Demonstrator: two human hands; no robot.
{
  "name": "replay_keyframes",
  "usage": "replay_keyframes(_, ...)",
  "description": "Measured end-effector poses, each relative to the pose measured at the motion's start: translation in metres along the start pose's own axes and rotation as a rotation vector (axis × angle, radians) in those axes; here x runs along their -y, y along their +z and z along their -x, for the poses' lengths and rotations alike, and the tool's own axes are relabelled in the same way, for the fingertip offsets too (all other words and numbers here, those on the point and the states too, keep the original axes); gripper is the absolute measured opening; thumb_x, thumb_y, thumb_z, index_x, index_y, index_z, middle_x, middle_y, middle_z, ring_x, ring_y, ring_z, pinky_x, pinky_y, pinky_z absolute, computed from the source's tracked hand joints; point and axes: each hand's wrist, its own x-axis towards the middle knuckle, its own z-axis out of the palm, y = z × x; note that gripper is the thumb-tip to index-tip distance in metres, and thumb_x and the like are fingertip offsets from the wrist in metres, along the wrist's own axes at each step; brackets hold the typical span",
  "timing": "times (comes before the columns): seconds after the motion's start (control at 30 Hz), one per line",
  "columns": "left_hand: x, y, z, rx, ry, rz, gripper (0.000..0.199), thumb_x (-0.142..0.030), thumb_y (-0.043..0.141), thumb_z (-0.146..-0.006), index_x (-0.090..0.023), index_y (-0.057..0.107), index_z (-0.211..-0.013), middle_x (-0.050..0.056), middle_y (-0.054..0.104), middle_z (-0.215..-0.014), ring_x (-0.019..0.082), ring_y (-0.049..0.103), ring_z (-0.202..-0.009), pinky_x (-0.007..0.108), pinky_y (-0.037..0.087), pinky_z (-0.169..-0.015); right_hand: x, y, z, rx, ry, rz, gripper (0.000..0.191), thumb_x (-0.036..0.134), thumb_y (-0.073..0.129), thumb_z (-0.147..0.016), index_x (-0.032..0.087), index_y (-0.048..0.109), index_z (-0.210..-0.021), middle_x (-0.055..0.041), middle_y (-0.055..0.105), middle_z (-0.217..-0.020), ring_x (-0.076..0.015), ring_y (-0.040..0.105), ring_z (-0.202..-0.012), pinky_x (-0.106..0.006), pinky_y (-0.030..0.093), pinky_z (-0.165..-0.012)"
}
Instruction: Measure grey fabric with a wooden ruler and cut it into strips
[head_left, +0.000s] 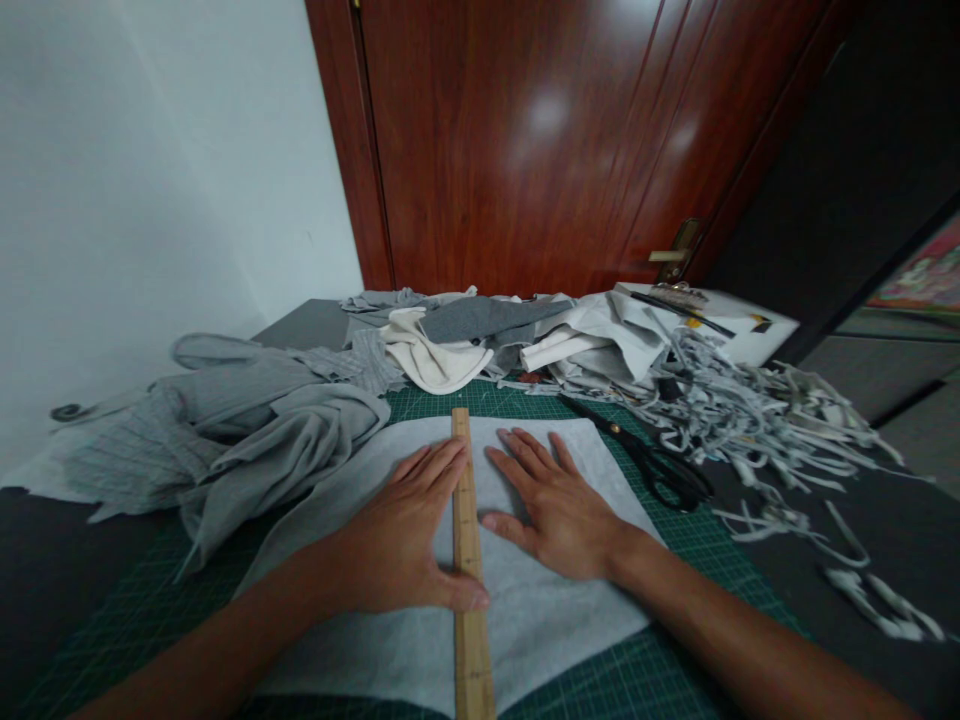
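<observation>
A light grey cloth (360, 650) lies spread on a green cutting mat (600, 680). Across its middle, pointing away from me, runs a wooden ruler (466, 520). My left hand (409, 535) rests on the cloth at the ruler's left edge, its thumb across the ruler and its fingertips touching the ruler higher up. To the right of the ruler my right hand (555, 510) lies flat on the cloth with fingers spread, holding nothing. Black scissors (652, 455) lie on the mat beyond the cloth's right edge.
Crumpled grey fabric (285, 430) is heaped at the left. A cream piece (435, 355) and folded cloths (607, 335) lie at the back. Thin fabric strips (735, 410) pile up at the right, before a white box (750, 325). Behind stands a wooden door (510, 150).
</observation>
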Motion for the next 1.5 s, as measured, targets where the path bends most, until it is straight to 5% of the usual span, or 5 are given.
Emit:
replay_keyframes(0.5,0.04,0.03,-0.003,-0.137,0.065,-0.054,0.145,-0.089,0.076,-0.059,-0.023,0.009,-0.169,0.013,0.015,-0.176,0.042,0.018,-0.16,0.057,0.029,-0.128,-0.022,-0.046,0.008,-0.107,0.038,-0.106,0.071,0.06,0.044,-0.106,0.014,0.041,-0.16,-0.0214,0.039,-0.168,-0.0385,0.031,-0.157,-0.066,0.021,-0.125)
replay_keyframes(0.6,0.037,0.026,-0.004,-0.117,0.044,-0.029,0.143,-0.087,0.076,-0.061,-0.021,0.01,-0.169,0.014,0.013,-0.176,0.043,0.018,-0.159,0.056,0.029,-0.128,-0.066,-0.094,0.032,-0.204,0.285,-0.001,0.035,0.039,0.05,-0.106,0.02,0.071,-0.127,-0.0107,0.076,-0.129,-0.0249,0.069,-0.118,-0.036,0.05,-0.104)
replay_keyframes(0.73,0.038,0.027,-0.006,-0.134,0.064,-0.009,0.143,-0.08,0.083,-0.059,-0.024,0.009,-0.169,0.013,0.014,-0.176,0.045,0.019,-0.159,0.059,0.029,-0.127,-0.139,-0.127,0.077,-0.072,0.506,0.078,0.018,0.017,0.066,-0.087,0.018,0.078,-0.074,-0.0046,0.077,-0.069,-0.0226,0.072,-0.068,-0.031,0.051,-0.068)
replay_keyframes(0.97,0.044,0.029,-0.006,-0.119,0.07,0.009,0.146,-0.082,0.082,-0.058,-0.027,0.004,-0.169,0.013,0.014,-0.176,0.048,0.016,-0.158,0.061,0.029,-0.127,-0.208,-0.096,0.114,-0.01,0.66,0.109,0.01,0.025,0.073,-0.096,0.017,0.076,-0.09,-0.0036,0.078,-0.087,-0.0205,0.074,-0.085,-0.038,0.056,-0.084)
replay_keyframes(1.5,0.017,0.007,-0.001,-0.049,0.024,0.034,0.146,-0.078,0.086,-0.056,-0.022,0.012,-0.169,0.018,0.015,-0.175,0.047,0.017,-0.159,0.06,0.027,-0.126,-0.205,-0.066,0.106,-0.148,0.702,0.243,0.02,0.015,0.058,-0.092,0.018,0.075,-0.081,-0.0099,0.078,-0.081,-0.025,0.073,-0.078,-0.03,0.04,-0.067)
